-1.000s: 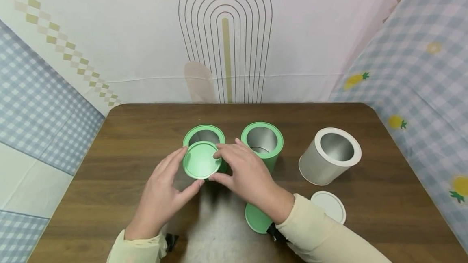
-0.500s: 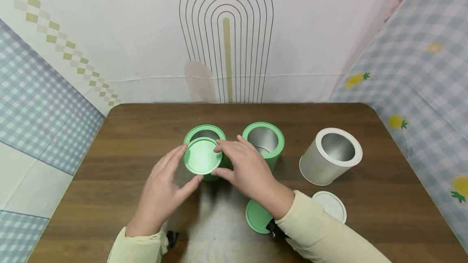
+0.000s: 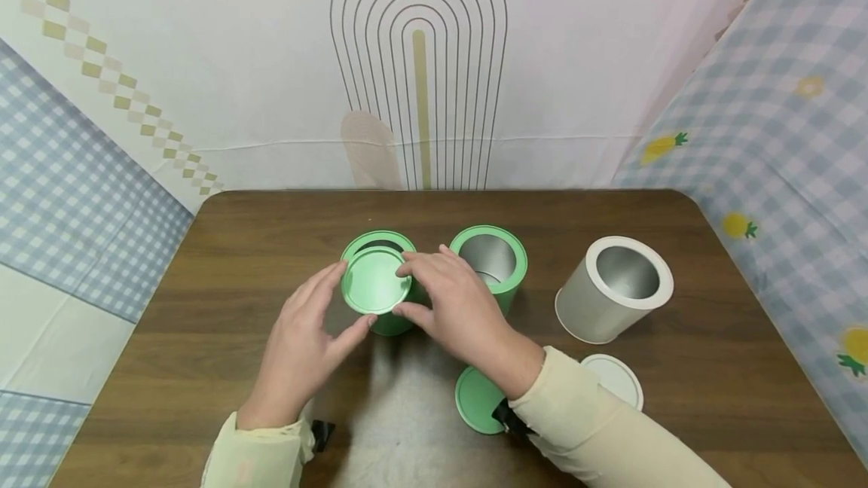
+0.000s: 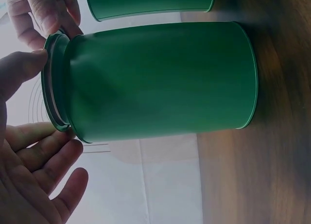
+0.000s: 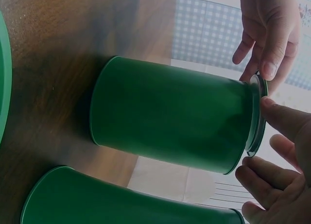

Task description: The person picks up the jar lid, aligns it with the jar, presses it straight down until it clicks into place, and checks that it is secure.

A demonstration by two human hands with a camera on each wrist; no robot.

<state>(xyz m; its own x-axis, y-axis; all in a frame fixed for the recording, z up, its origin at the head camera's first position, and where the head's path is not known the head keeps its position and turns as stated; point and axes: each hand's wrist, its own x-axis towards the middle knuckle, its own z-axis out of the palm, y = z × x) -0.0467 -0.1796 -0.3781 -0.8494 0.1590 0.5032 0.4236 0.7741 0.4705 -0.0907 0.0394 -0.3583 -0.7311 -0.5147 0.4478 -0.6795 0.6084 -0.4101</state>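
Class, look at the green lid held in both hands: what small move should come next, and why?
Probably ease the lid slightly forward, to centre it over the can beneath: in the head view, a dark strip of opening shows beyond its far edge, and both wrist views show it not yet seated.

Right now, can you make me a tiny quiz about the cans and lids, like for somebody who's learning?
1. How many cans stand on the table?
2. True or false: the white lid is on the white can.
3. Fill in: the left hand and right hand hold the upper green lid at the mouth of the ____ green can.

Key:
1. Three: two green, one white.
2. False; the white lid lies on the table and the white can is open.
3. Left.
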